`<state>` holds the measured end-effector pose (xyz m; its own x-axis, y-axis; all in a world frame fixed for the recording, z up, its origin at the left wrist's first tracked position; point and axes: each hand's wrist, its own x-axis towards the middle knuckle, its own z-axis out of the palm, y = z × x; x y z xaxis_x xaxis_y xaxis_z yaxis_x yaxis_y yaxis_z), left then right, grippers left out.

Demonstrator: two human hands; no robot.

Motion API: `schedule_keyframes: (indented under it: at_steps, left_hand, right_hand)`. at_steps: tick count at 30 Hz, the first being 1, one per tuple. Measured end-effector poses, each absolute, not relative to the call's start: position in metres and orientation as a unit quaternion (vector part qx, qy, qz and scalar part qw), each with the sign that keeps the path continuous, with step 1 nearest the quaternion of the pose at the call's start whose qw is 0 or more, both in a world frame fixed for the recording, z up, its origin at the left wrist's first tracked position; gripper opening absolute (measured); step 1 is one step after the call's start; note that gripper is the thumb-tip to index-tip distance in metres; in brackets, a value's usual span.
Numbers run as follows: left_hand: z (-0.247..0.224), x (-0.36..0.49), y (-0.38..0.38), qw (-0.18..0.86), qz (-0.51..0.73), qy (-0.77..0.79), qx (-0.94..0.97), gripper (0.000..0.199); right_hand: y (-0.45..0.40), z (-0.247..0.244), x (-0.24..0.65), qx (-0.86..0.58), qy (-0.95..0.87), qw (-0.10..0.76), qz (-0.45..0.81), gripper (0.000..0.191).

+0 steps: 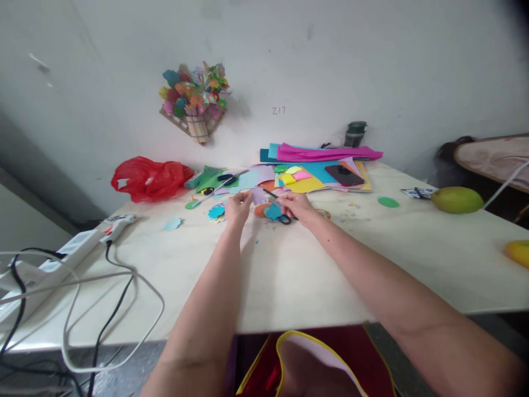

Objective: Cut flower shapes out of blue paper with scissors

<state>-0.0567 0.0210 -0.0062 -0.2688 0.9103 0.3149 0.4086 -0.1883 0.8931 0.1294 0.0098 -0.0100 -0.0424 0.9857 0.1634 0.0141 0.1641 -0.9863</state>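
My left hand (238, 207) pinches the edge of a small lilac paper piece (258, 196) above the middle of the table. To its right, my right hand (298, 207) is closed on a slim dark tool (270, 193), whose tip points up and left toward the lilac paper. Whether it is a pen or a blade cannot be made out. Beneath and between the hands lie a blue scalloped paper shape (273, 212), an orange paper piece (260, 210) and black scissor handles (285, 219). Another blue scalloped shape (216, 212) lies left of my left hand.
Coloured paper sheets (318, 179), a phone (344, 175) and dark-handled scissors (231, 178) lie toward the wall. A red plastic bag (152, 179) is at the back left. Power strips (78, 248) and loose cables occupy the left side. A green mango (457, 199) sits right.
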Motion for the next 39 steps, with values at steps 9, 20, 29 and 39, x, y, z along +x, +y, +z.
schedule_keyframes:
  at_steps: [9, 20, 29, 39]
  left_hand:
    - [0.008, -0.122, 0.009, 0.072, 0.451, 0.814, 0.360, 0.025]
    - [0.004, -0.124, 0.002, 0.033, 0.371, 0.866, 0.334, 0.043]
    - [-0.002, -0.061, 0.014, 0.297, 0.533, 0.629, 0.482, 0.021]
    - [-0.022, -0.026, 0.010, 0.476, 0.475, 0.522, 0.525, 0.014]
  right_hand:
    - [0.009, -0.008, 0.133, -0.483, -0.522, 0.532, 0.460, 0.016]
    - [0.020, -0.012, 0.148, -0.534, -0.586, 0.511, 0.332, 0.005]
    - [0.029, -0.026, 0.157, -0.471, -0.823, 0.313, 0.057, 0.040]
    - [0.023, -0.022, 0.155, -0.463, -0.860, 0.214, 0.022, 0.042]
